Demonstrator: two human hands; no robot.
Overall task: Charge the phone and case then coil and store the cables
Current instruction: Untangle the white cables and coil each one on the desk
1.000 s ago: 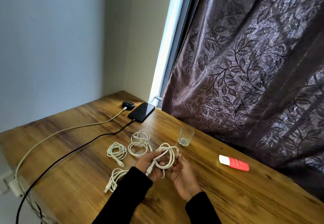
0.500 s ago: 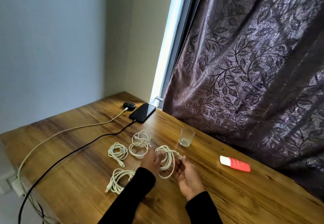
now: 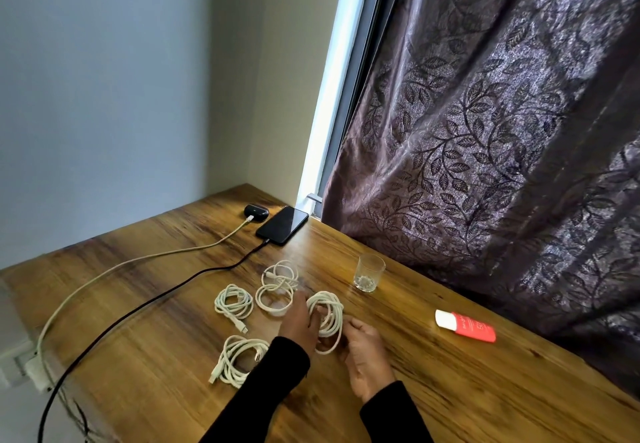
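A black phone (image 3: pixel 282 225) lies at the far corner of the wooden table (image 3: pixel 450 390), with a black cable (image 3: pixel 166 293) plugged into it. Left of it sits a black earbud case (image 3: pixel 256 211) with a white cable (image 3: pixel 145 260) plugged in. Several coiled white cables lie mid-table: one (image 3: pixel 232 304), another (image 3: pixel 277 286), and one nearer me (image 3: pixel 239 356). My left hand (image 3: pixel 299 321) and my right hand (image 3: pixel 367 356) both hold a further white coil (image 3: pixel 327 318) flat against the table.
An empty glass (image 3: pixel 370 272) stands behind the coils near the purple curtain (image 3: pixel 485 165). A red and white tube (image 3: pixel 465 326) lies to the right. A wall socket with plugs (image 3: pixel 31 366) is at the table's left edge.
The coil between my hands went from lifted to lying on the table. My left hand has moved over its left side.
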